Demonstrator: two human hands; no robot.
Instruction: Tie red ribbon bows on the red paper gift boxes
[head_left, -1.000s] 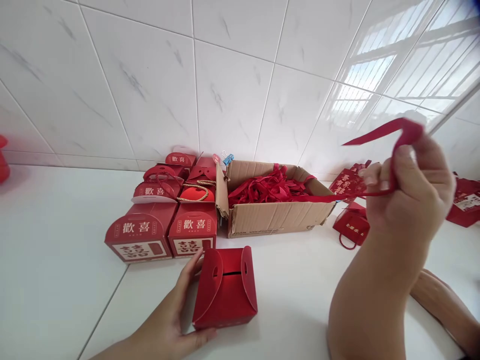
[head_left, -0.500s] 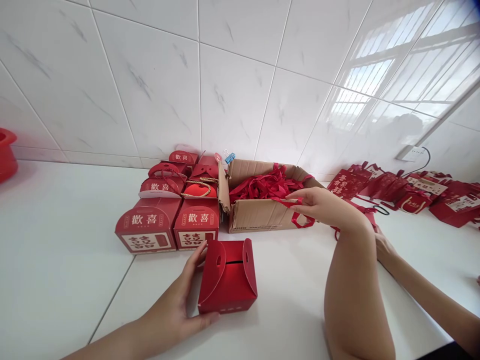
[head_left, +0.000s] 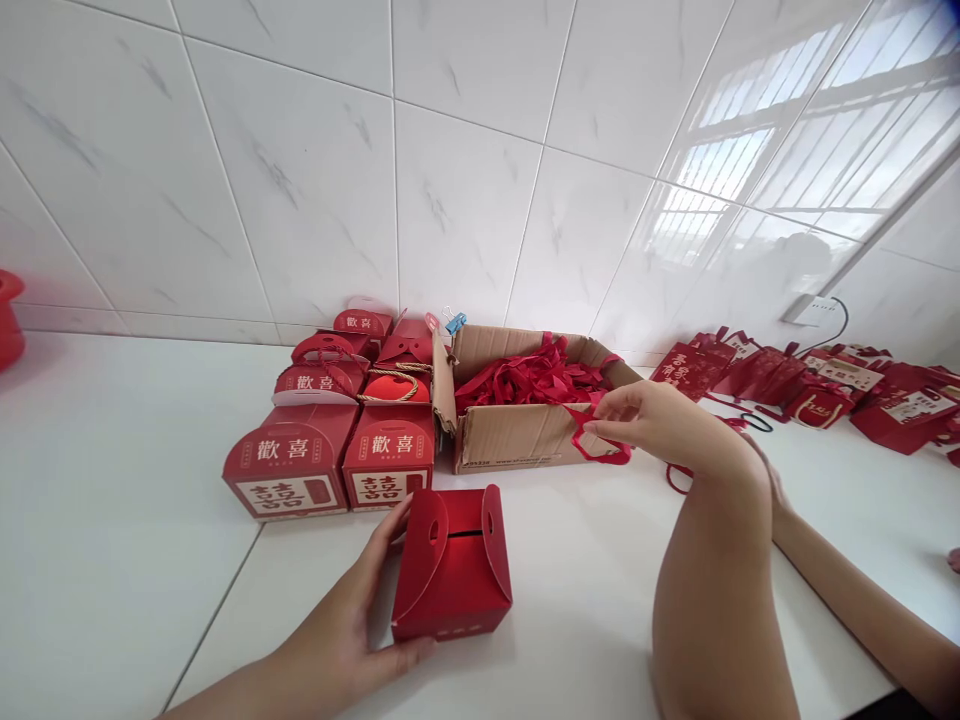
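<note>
A small red gift box [head_left: 451,580] with curved, interlocking top flaps sits on the white table in front of me. My left hand [head_left: 367,620] grips its left side, with the thumb along the front edge and the fingers near the back corner. To the right, my right hand [head_left: 645,425] pinches a strip of red ribbon [head_left: 600,452], which hangs in a loop before the front wall of a cardboard box [head_left: 517,437]. Inside that open carton lies a tangled heap of red ribbon [head_left: 536,378].
Red boxes [head_left: 289,460] with white lettering stand in rows left of the carton, beneath a blue binder clip [head_left: 454,322]. Another person's arm [head_left: 847,580] reaches in from the right, behind my forearm. Red gift bags [head_left: 817,390] line the tiled wall.
My right hand has drawn the ribbon slightly lower, and its loop now hangs wider. The other person's hand has shifted right. My left hand stays on the gift box.
</note>
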